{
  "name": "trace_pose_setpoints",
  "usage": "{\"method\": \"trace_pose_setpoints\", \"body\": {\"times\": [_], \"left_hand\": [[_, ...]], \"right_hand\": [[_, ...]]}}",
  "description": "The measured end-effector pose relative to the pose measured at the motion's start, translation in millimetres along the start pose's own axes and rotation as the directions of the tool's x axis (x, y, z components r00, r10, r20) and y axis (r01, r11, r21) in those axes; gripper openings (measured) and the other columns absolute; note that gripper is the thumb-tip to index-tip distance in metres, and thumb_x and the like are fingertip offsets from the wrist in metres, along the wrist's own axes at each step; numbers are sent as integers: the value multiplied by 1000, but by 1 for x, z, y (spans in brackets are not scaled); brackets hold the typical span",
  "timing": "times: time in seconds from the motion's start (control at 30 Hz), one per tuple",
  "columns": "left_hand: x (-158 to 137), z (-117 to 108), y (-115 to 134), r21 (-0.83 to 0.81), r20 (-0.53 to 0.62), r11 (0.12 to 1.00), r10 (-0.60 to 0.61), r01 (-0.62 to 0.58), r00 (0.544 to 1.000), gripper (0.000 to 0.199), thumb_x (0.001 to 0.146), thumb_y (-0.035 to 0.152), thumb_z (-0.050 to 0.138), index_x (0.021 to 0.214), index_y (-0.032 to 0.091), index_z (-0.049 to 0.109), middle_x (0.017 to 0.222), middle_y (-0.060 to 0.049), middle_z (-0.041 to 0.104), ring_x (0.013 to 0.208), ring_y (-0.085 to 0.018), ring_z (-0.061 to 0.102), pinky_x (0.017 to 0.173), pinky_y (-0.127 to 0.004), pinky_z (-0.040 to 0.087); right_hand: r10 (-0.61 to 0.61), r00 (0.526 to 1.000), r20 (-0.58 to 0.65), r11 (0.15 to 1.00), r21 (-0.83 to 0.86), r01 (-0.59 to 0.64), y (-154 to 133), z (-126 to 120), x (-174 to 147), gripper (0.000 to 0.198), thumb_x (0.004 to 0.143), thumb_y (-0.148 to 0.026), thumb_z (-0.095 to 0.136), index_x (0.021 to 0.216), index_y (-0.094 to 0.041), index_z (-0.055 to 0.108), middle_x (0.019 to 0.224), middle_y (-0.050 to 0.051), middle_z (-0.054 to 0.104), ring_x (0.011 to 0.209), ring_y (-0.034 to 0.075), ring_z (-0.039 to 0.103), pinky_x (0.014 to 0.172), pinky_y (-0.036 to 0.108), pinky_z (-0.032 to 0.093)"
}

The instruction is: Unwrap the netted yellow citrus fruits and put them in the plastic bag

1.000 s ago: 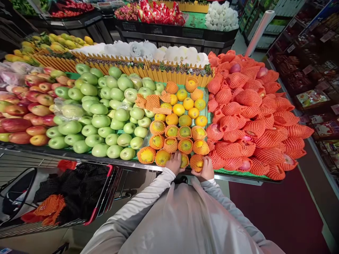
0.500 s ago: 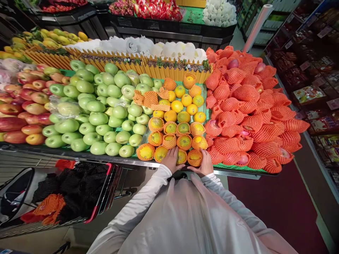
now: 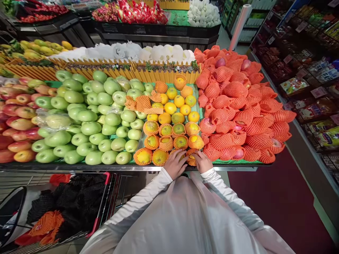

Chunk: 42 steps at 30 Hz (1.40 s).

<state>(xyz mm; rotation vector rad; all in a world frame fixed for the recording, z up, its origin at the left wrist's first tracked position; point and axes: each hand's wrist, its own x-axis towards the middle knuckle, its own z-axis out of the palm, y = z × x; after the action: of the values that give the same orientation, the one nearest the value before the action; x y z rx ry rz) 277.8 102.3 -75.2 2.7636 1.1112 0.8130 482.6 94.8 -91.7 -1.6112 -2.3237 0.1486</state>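
Where a second ago both hands lay flat against the front row of netted oranges, the left hand (image 3: 176, 163) now curls over one netted orange (image 3: 182, 155) at the shelf edge, and the right hand (image 3: 202, 161) has closed in on the neighbouring netted orange (image 3: 191, 157); the two hands sit closer together than before. Fingers of each bend round the fruit, though whether either truly grips or merely rests cannot be told from this angle. The view has also dropped and drawn back a little, so the display sits lower in the frame.

Left of the oranges lies a heap of green apples (image 3: 90, 116), with red apples (image 3: 16, 120) beyond them. To the right, fruit in orange foam nets (image 3: 238, 102) is piled high. A yellow picket fence (image 3: 132, 70) backs the bins. Below left stands a shopping cart (image 3: 100, 208) holding black and orange netting. White sleeves (image 3: 148, 197) and a pale garment (image 3: 185, 218) hide the shelf front beneath the hands.
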Motion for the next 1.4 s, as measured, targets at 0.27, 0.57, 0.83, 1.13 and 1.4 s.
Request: {"method": "trace_pose_setpoints", "body": {"times": [0.27,0.57,0.83,1.13,1.4], "left_hand": [[-11,-15,-14,26,-50,997,-75,77,996,28,94,27,48,110,13,65,132,-6,50,126,-27,36,100,-43,40],[-26,-30,-23,84,-127,978,-180,191,975,27,92,27,51,109,13,67,128,-7,51,124,-26,37,104,-42,38],[-15,-25,11,-252,-225,932,-318,260,921,23,91,21,54,113,17,61,127,-5,52,122,-19,44,106,-38,37],[16,-14,64,-769,-59,590,-450,247,891,29,85,28,65,106,14,50,129,-11,48,122,-18,48,102,-32,41],[18,-2,76,-857,-19,439,-548,268,836,20,93,30,52,88,11,49,129,-14,48,124,-17,47,104,-33,41]], "right_hand": [[29,918,396,989,-147,32,-8,-22,19,78,64,-16,66,139,-24,49,143,7,32,123,33,33,86,43,52],[-148,840,521,942,-185,280,7,-6,50,89,46,-15,87,129,-27,60,136,14,41,114,42,40,68,44,53],[-383,921,-62,887,253,386,64,-4,-5,58,77,-27,72,128,-11,52,132,17,42,120,28,43,98,47,46],[245,958,-146,322,945,62,3,3,-48,77,71,-48,74,129,-17,34,120,17,52,107,23,58,87,37,53],[406,914,10,121,991,-64,4,9,-53,87,54,-37,80,123,-17,32,121,18,52,105,26,58,88,42,50]]}}
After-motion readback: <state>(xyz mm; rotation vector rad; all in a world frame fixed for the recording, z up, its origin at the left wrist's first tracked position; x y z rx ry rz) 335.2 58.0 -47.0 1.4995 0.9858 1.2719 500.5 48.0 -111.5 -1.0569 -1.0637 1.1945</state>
